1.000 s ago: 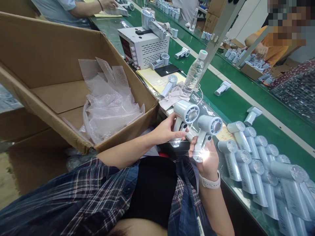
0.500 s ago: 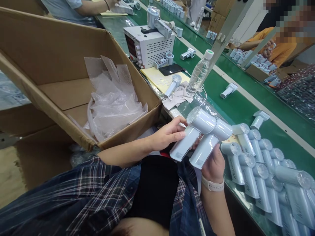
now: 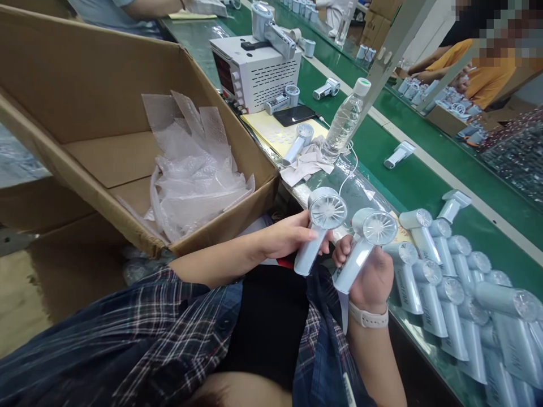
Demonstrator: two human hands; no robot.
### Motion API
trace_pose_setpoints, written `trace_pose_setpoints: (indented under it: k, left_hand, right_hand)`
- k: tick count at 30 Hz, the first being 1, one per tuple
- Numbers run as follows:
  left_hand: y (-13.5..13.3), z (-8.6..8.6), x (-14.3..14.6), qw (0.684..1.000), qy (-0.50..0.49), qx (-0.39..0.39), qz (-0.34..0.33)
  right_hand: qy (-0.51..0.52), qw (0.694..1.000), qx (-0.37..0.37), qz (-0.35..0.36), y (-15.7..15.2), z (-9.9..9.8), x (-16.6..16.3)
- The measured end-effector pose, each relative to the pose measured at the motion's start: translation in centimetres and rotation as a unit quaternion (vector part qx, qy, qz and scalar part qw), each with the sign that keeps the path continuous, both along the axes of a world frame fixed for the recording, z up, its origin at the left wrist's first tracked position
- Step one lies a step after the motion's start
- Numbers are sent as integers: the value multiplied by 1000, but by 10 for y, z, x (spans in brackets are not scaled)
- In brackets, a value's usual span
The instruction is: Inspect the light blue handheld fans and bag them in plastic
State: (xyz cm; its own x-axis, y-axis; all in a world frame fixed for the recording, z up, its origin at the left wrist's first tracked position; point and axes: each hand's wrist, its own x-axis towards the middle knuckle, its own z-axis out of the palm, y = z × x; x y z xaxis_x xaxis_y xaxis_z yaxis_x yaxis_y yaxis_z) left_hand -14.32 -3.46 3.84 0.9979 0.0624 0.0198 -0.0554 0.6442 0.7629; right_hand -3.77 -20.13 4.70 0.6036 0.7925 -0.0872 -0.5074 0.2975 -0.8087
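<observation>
My left hand (image 3: 285,234) is wrapped round the handle of a pale blue handheld fan (image 3: 321,221), whose round grille faces me. Just right of it, my right hand (image 3: 368,275) grips the handle of a second pale blue fan (image 3: 368,239), also grille toward me. Both fans are held upright over my lap, side by side and slightly apart, at the near edge of the bench. A pale watch band sits on my right wrist.
Several more fans (image 3: 449,282) lie in rows on the bench to the right. An open cardboard box (image 3: 106,113) with bubble wrap (image 3: 193,164) stands left. Behind are a white power supply (image 3: 254,73), a water bottle (image 3: 345,121), a cloth, and a green conveyor (image 3: 424,169) with other workers.
Both fans have been turned in my hands: a second ago their lit handle ends faced me, then their sides, and now their front grilles face me.
</observation>
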Motion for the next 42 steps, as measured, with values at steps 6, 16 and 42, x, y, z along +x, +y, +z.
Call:
trace_pose_setpoints:
  k: [6,16,42]
  left_hand:
    - [4,-6,3,1000,-17,-26,6]
    - [7,-7,7,991,26,101,80]
    - [10,17,-9,887,-131,404,182]
  right_hand:
    - [-3,1000,16,-15,-2,-2,2]
    - [4,987,7,-158,-2,-12,0]
    - [-449,887,16,-106,-24,4,-19]
